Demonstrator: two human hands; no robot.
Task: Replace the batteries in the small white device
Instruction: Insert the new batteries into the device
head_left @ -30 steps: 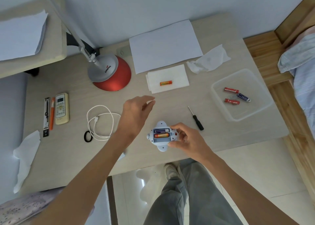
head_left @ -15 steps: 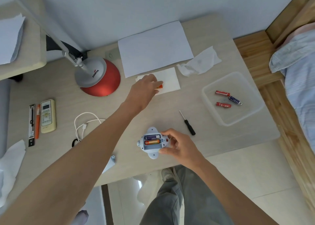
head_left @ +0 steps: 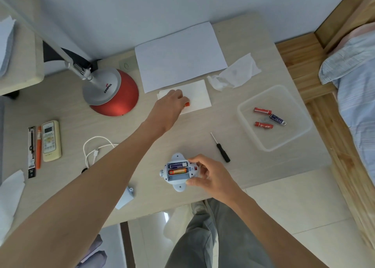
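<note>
The small white device lies near the table's front edge with its battery bay open; a purple and an orange battery sit inside. My right hand grips its right side with thumb and fingers. My left hand reaches to the folded white tissue and its fingers curl over an orange battery, of which only the tip shows. The device's cover lies partly hidden under my left forearm.
A clear plastic tray at right holds three batteries. A small black screwdriver lies between tray and device. Red lamp base, white paper sheet, crumpled tissue, white cable, remote and pens at left.
My left hand moved from above the device up to the folded tissue and closed its fingers over the orange battery. My right hand kept hold of the device.
</note>
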